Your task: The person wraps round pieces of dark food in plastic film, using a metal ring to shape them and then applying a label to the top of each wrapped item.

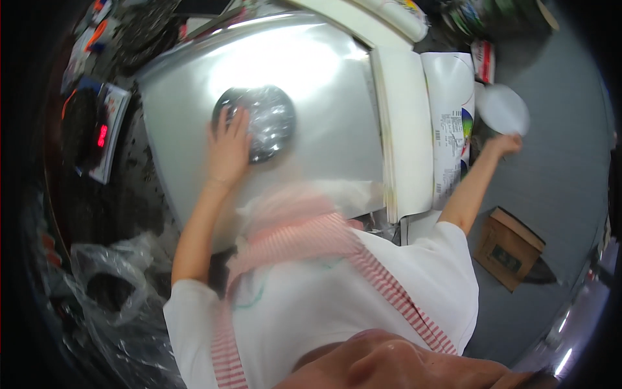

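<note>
My left hand lies with fingers out on a dark, round, flat item with a glossy, plastic-looking surface, which rests on a large silver sheet. Out to the right, my right hand is closed on the lower edge of a white round disc, which is slightly blurred.
Left stands a scale with red display, above crumpled clear plastic. Right of the sheet lie stacked paper and printed white packaging. A cardboard box sits lower right; dark green containers stand at upper right.
</note>
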Available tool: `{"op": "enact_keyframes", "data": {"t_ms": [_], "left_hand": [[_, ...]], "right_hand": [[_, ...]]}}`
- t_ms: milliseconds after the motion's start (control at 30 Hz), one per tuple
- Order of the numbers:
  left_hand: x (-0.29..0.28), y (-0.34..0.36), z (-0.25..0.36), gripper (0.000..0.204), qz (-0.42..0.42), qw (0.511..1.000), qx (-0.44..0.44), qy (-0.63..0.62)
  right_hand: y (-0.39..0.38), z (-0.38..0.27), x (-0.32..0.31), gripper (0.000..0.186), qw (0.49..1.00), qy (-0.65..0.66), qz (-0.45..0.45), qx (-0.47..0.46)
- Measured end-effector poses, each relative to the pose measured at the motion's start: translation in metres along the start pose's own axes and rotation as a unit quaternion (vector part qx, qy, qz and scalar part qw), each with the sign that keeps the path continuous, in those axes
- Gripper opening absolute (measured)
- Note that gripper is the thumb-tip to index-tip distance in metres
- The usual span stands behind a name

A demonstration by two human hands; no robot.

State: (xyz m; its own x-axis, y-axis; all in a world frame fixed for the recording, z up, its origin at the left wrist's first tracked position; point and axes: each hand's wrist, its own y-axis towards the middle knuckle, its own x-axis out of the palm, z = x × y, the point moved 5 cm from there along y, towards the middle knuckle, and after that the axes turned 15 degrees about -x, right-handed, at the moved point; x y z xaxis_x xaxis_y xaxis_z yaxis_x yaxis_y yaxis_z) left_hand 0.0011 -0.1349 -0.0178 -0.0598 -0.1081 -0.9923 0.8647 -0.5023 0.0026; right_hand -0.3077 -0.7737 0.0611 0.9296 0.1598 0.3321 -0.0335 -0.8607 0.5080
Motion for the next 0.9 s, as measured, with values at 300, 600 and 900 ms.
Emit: {"op": "enact_keyframes", "data": {"t_ms": [300,600,900], "left_hand": [[-0.007,0.014,0.004,0.036,0.050,0.995,0.011,-0.082],[0.019,0.012,-0.012,0.058,0.095,0.975,-0.031,-0.199],[0.006,0.016,-0.062,0.043,-0.140,0.611,-0.132,-0.768]], "right_hand": [[-0.371,-0.107,0.266,0.056,0.833,0.081,-0.537,-0.105],[-0.459,-0.106,0.327,0.038,0.686,-0.021,-0.717,-0.121],[-0.511,-0.104,0.341,0.053,0.503,-0.189,-0.769,-0.347]]}}
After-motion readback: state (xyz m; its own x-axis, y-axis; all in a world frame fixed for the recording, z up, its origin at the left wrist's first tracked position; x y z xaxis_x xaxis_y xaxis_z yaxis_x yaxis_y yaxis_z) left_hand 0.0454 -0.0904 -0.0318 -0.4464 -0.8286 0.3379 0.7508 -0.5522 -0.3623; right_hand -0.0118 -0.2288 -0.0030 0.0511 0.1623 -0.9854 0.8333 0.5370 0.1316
